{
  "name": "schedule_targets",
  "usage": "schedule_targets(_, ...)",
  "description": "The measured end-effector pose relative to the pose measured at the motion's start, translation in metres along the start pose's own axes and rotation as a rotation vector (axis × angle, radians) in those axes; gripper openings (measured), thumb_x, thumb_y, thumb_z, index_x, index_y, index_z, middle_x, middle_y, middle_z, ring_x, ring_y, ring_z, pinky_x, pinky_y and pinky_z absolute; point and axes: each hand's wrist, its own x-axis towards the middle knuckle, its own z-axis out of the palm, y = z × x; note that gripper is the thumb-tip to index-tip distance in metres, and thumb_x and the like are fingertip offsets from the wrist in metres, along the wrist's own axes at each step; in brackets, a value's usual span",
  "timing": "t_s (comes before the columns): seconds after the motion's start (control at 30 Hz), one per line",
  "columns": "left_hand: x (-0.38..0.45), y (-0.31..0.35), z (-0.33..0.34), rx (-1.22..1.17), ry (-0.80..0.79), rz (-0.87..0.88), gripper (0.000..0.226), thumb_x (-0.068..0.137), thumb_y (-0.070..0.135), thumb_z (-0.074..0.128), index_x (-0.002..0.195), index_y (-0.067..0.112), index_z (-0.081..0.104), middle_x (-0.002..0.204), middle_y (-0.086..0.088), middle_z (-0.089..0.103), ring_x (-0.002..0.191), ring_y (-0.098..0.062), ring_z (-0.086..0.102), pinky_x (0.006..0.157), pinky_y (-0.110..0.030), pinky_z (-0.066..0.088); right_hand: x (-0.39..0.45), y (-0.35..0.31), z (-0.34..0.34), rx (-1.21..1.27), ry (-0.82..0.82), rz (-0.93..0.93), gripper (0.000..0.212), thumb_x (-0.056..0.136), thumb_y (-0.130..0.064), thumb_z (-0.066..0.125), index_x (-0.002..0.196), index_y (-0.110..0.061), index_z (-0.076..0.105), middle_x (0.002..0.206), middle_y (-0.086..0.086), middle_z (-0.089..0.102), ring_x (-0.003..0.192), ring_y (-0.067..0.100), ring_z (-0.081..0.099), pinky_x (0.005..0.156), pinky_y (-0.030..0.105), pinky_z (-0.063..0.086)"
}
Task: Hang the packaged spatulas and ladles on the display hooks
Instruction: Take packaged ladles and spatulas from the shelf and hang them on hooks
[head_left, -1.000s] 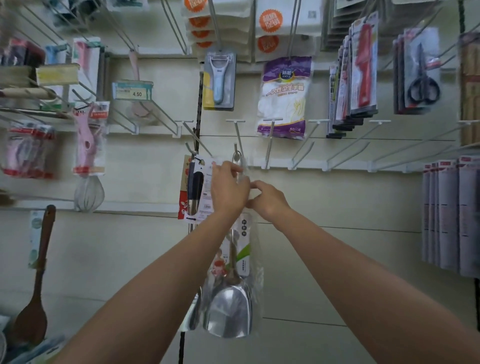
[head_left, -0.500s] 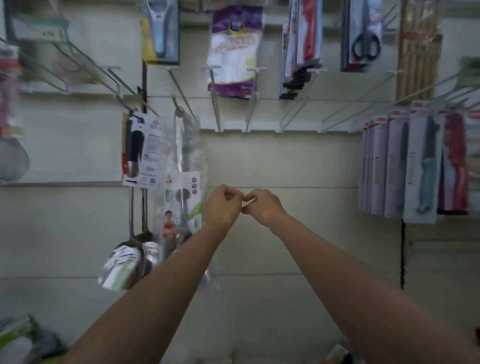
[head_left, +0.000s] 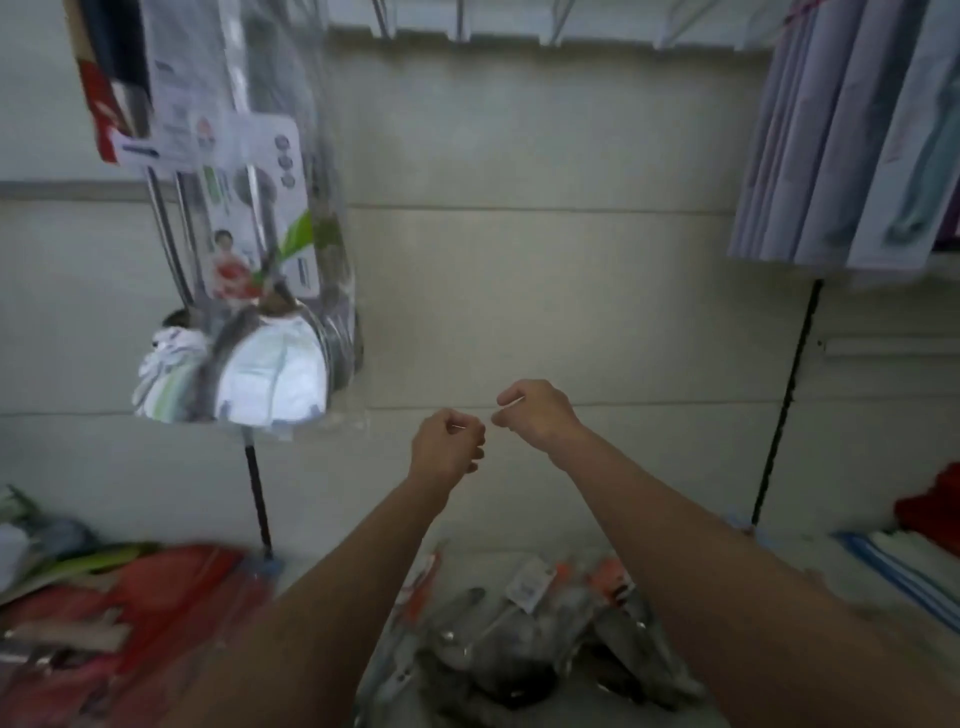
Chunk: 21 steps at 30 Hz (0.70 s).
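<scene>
A clear-bagged steel spatula (head_left: 270, 332) hangs at the upper left, its shiny blade low and its card label above. Behind it hang further packaged ladles (head_left: 166, 374). My left hand (head_left: 448, 441) and my right hand (head_left: 535, 413) are loose fists in front of the wall, side by side and just apart, both to the right of and below the hanging spatula. Neither holds anything. A blurred pile of packaged utensils (head_left: 524, 639) lies on the shelf between my forearms.
Several flat carded packs (head_left: 852, 135) hang at the upper right. Red and green packages (head_left: 130, 603) lie on the shelf at the lower left, folded striped cloth (head_left: 904, 566) at the lower right. Bare hooks (head_left: 462, 21) line the top edge.
Both hands let go of the spatula pack, which stays on its hook, and dropped away closed. The view has tilted down, bringing the shelf and its pile into sight.
</scene>
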Motion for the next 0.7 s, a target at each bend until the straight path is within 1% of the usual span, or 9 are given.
schedule_targets(0.07, 0.004, -0.022, 0.003, 0.028, -0.016, -0.035, 0.010, 0.089, 0.010, 0.053, 0.095, 0.004, 0.059, 0.082, -0.008, 0.061, 0.066, -0.017, 0.057, 0.060, -0.025, 0.048, 0.006, 0.019, 0.012, -0.016, -0.045, 0.031, 0.034, 0.083, -0.016, 0.068, 0.115, -0.007, 0.063, 0.107, 0.010, 0.063, 0.104, 0.022, 0.058, 0.086, 0.028, 0.045)
schedule_targets(0.13, 0.012, -0.040, 0.005, 0.062, -0.038, -0.069, 0.012, 0.089, 0.010, 0.054, 0.097, 0.003, 0.058, 0.081, -0.008, 0.061, 0.066, -0.017, 0.057, 0.061, -0.026, 0.048, 0.015, 0.033, 0.021, -0.051, -0.116, 0.065, 0.033, 0.084, -0.016, 0.068, 0.115, -0.005, 0.063, 0.098, 0.006, 0.058, 0.094, 0.018, 0.054, 0.079, 0.026, 0.043)
schedule_targets(0.3, 0.037, -0.082, 0.012, 0.161, -0.159, -0.161, 0.013, 0.089, 0.016, 0.059, 0.096, 0.005, 0.058, 0.079, -0.007, 0.061, 0.063, -0.014, 0.057, 0.059, -0.023, 0.048, 0.034, 0.071, 0.044, -0.063, -0.264, 0.199, 0.027, 0.087, -0.012, 0.065, 0.112, -0.005, 0.063, 0.101, 0.010, 0.061, 0.091, 0.018, 0.056, 0.074, 0.028, 0.046)
schedule_targets(0.4, 0.049, -0.111, 0.020, 0.195, -0.219, -0.225, 0.015, 0.090, 0.016, 0.058, 0.097, 0.004, 0.060, 0.081, -0.007, 0.061, 0.064, -0.014, 0.057, 0.059, -0.022, 0.047, 0.041, 0.102, 0.067, -0.109, -0.353, 0.271, 0.029, 0.088, -0.013, 0.063, 0.116, -0.006, 0.061, 0.110, 0.010, 0.064, 0.092, 0.017, 0.057, 0.074, 0.028, 0.046)
schedule_targets(0.47, 0.054, -0.131, 0.028, 0.220, -0.289, -0.280, 0.015, 0.091, 0.018, 0.058, 0.097, 0.004, 0.060, 0.080, -0.006, 0.061, 0.064, -0.014, 0.057, 0.060, -0.023, 0.046, 0.043, 0.122, 0.078, -0.135, -0.407, 0.315, 0.029, 0.090, -0.014, 0.060, 0.118, -0.006, 0.060, 0.114, 0.009, 0.065, 0.093, 0.017, 0.058, 0.074, 0.029, 0.048)
schedule_targets(0.53, 0.057, -0.149, 0.034, 0.281, -0.343, -0.315, 0.014, 0.089, 0.021, 0.061, 0.093, 0.007, 0.059, 0.080, -0.005, 0.062, 0.064, -0.013, 0.057, 0.058, -0.022, 0.045, 0.043, 0.141, 0.086, -0.157, -0.438, 0.349, 0.029, 0.090, -0.014, 0.061, 0.118, -0.004, 0.061, 0.106, 0.009, 0.064, 0.089, 0.017, 0.058, 0.068, 0.027, 0.048)
schedule_targets(0.6, 0.059, -0.168, 0.040, 0.352, -0.363, -0.336, 0.012, 0.087, 0.022, 0.064, 0.086, 0.011, 0.059, 0.077, -0.004, 0.062, 0.062, -0.012, 0.058, 0.053, -0.019, 0.045, 0.045, 0.160, 0.093, -0.192, -0.464, 0.379, 0.029, 0.089, -0.013, 0.062, 0.115, -0.001, 0.062, 0.100, 0.011, 0.063, 0.084, 0.017, 0.058, 0.065, 0.027, 0.048)
schedule_targets(0.67, 0.058, -0.184, 0.046, 0.386, -0.385, -0.355, 0.014, 0.087, 0.020, 0.064, 0.077, 0.013, 0.057, 0.074, -0.003, 0.062, 0.059, -0.011, 0.057, 0.047, -0.016, 0.046, 0.046, 0.179, 0.096, -0.239, -0.467, 0.408, 0.028, 0.089, -0.013, 0.063, 0.113, 0.000, 0.064, 0.105, 0.016, 0.067, 0.082, 0.019, 0.058, 0.066, 0.029, 0.049)
schedule_targets(0.7, 0.058, -0.190, 0.051, 0.397, -0.404, -0.361, 0.016, 0.087, 0.019, 0.064, 0.075, 0.013, 0.057, 0.074, -0.005, 0.062, 0.058, -0.011, 0.057, 0.049, -0.017, 0.047, 0.047, 0.188, 0.096, -0.261, -0.457, 0.420, 0.028, 0.089, -0.013, 0.062, 0.113, 0.001, 0.064, 0.108, 0.017, 0.067, 0.083, 0.020, 0.059, 0.068, 0.030, 0.050)
